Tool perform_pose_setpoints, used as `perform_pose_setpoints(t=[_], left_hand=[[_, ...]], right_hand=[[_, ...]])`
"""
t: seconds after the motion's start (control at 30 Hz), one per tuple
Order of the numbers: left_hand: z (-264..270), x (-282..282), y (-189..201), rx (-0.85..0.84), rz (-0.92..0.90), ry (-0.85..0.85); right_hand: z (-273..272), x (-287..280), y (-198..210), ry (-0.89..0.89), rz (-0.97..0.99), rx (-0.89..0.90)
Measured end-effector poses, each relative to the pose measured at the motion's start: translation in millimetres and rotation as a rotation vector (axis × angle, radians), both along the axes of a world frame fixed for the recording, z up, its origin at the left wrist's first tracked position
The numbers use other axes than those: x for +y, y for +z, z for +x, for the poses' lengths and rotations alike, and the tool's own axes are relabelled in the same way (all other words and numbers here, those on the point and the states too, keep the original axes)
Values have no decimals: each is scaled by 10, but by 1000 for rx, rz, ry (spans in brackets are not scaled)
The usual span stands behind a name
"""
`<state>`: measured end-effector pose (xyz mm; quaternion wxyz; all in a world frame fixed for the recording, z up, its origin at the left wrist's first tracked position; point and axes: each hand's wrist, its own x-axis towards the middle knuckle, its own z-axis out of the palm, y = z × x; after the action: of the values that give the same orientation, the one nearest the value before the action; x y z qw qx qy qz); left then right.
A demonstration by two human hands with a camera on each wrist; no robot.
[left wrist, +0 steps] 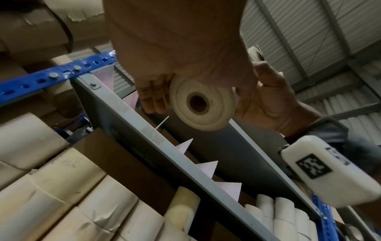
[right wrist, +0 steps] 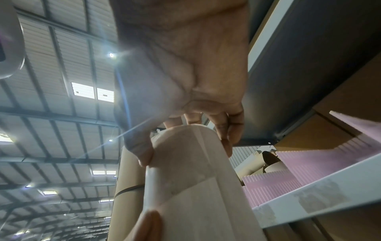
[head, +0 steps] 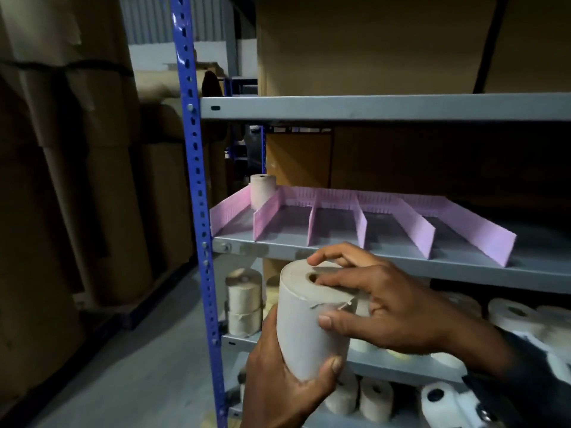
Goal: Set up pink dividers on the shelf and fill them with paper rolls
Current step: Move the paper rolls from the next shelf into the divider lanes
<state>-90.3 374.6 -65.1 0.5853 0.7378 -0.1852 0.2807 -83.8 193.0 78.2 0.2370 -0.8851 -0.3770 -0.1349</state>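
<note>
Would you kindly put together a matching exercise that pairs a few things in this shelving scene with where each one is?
Things:
1. paper roll in hand
2. roll already placed
3. pink dividers
4. left hand

Places:
A. standing on the grey middle shelf
B. cupping the held roll from below
C. at the back of the leftmost compartment
D. in front of the shelf, gripped by both hands, with the right hand on top

Pairs: 1-D, 2-C, 3-A, 4-B
</note>
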Motion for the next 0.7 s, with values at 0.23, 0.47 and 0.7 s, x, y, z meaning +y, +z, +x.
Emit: perform_pose_setpoints(t=[0.23, 0.47, 0.7], left_hand=[[329, 405, 10, -167, 232, 260], [680, 360, -15, -250, 696, 297], [1045, 307, 34, -174, 745, 263]], right_hand=[[543, 608, 115, -137, 5, -72], [1103, 827, 328, -301, -101, -106], [1497, 804, 396, -388, -142, -132]])
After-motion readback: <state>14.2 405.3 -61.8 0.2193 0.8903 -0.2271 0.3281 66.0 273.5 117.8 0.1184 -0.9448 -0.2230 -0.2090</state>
